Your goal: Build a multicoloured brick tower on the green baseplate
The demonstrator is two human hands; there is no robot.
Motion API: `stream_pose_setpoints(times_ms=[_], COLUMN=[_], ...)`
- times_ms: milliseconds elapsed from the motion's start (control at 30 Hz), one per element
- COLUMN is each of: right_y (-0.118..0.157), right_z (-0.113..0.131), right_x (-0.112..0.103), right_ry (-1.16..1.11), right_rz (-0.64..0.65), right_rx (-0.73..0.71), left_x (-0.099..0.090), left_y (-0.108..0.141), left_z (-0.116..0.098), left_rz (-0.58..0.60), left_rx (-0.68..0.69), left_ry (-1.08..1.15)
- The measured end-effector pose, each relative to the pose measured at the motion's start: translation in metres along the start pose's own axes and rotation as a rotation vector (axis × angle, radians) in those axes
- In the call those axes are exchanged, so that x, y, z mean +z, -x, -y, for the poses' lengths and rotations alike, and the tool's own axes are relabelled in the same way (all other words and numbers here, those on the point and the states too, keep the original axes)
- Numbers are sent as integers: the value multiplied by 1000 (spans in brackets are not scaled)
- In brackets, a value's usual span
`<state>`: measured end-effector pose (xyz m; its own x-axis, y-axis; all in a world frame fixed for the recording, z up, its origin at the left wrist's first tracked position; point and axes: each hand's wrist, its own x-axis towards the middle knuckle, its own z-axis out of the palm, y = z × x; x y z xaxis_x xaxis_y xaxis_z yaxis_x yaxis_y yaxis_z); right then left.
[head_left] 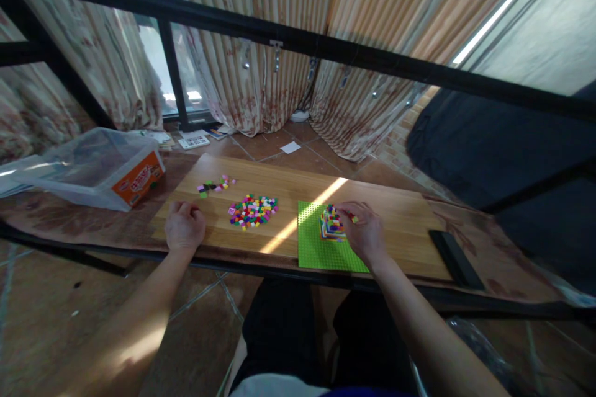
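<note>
My right hand [364,229] reaches over a green studded baseplate [310,253], with its fingertips pinched at the top of a stepped stack of small toy bricks [329,226] in many colours. The hand covers the right side of that stack, and whatever sits between the fingertips is too small to name. Farther left, my left hand [185,224] rests on the wooden board [223,245] with curled fingers; anything inside them is hidden. Between the hands lies a heap of loose toy bricks [254,211]. A smaller scatter of bricks [216,185] is behind it, nearer the left hand.
A clear plastic box [93,167] with an orange label stands on the cloth at the left. At the right end of the board lies a long black object [456,259]. A dark metal rail [298,42] crosses in front of striped curtains [279,93].
</note>
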<state>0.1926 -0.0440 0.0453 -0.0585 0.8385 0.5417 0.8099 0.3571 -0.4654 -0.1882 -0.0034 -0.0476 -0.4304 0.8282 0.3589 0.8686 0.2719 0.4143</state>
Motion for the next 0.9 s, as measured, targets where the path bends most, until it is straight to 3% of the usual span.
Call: stream_pose_setpoints(times_ms=[333, 900], right_y=[3, 6], right_z=[-19, -24], right_x=[13, 18], right_ry=[166, 155], right_rz=[75, 35], right_rx=[-215, -126], left_x=[4, 5], left_y=[0, -1], left_z=[3, 3], left_rz=[4, -7], left_rx=[-4, -4], left_ry=[11, 14])
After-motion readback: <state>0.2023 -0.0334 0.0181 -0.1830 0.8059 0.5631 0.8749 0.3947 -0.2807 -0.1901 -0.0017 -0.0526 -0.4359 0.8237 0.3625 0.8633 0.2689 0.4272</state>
